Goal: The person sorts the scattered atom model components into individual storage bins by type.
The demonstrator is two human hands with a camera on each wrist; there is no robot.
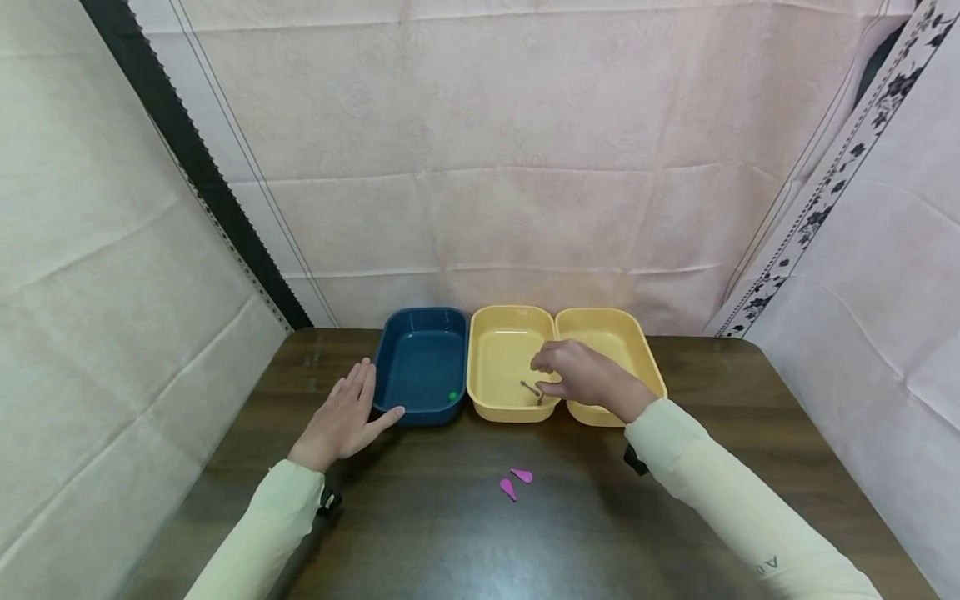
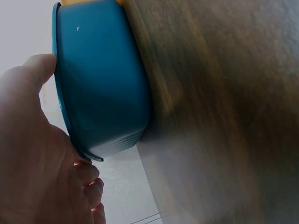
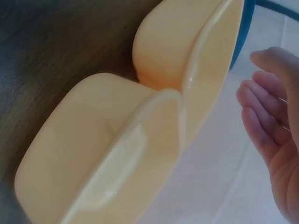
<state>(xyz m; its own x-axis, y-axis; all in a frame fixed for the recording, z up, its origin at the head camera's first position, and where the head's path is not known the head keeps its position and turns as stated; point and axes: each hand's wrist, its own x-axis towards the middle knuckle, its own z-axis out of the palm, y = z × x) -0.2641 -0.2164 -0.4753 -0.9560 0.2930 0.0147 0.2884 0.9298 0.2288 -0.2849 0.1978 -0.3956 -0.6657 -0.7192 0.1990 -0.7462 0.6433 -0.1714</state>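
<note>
I start with the desk [image 1: 570, 533], dark wood filling the lower half of the head view, with three tubs in a row at its far edge, near the middle of the frame. The blue tub [image 1: 422, 364] sits leftmost; my left hand [image 1: 343, 421] lies flat beside it, fingers straight, thumb touching its near corner, gripping nothing. I would keep that hand pressed there as a brace so the row does not slide. A small green bead [image 1: 452, 397] lies in the tub's near right corner.

The middle yellow tub [image 1: 502, 367] touches the blue one, and the right yellow tub [image 1: 611, 354] touches it in turn. My right hand [image 1: 581, 377] hovers over the seam between the yellow tubs, fingers loosely curled downward toward a small metal piece [image 1: 531, 389] on the floor of the middle tub; I judge it is holding nothing yet, fingertips just beside the piece. To pick cleanly I would come straight down and pinch with thumb and forefinger without nudging the wall.

Two pink petals [image 1: 514, 482] lie on the desk, centre bottom, well apart from both hands.
</note>
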